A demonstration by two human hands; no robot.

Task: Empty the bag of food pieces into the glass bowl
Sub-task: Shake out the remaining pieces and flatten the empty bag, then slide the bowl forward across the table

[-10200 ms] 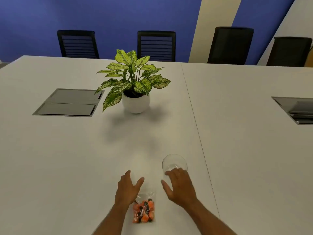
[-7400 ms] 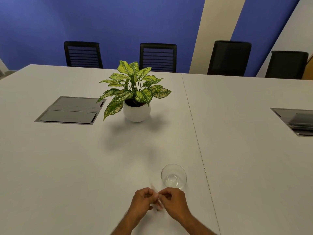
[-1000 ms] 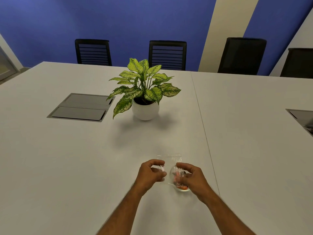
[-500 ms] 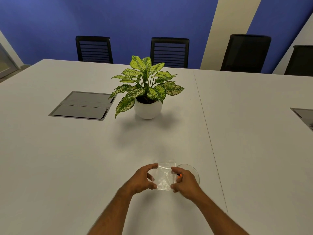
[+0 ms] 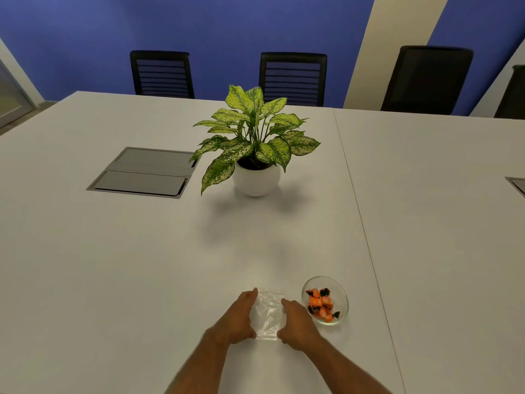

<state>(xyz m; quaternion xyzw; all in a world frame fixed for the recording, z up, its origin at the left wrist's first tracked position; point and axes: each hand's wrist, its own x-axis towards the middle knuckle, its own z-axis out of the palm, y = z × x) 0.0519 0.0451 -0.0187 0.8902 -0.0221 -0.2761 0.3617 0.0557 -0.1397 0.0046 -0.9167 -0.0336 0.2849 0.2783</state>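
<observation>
While the left hand (image 5: 238, 319) and right hand (image 5: 295, 322), fingers loosely curved, press the edges of the flat clear bag (image 5: 267, 314) on the table (image 5: 113, 280), the food pieces (image 5: 321, 304) lie in the glass bowl (image 5: 342, 302) at the bag's three o'clock.

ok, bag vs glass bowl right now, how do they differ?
The plastic bag looks empty and lies flat on the table; the glass bowl holds the orange and black food pieces. The bag sits between the left hand and right hand, which touch its side edges; the bowl stands free, right of the right hand. The bag is crinkled and rectangular, the bowl round and rigid. Both are clear.
</observation>
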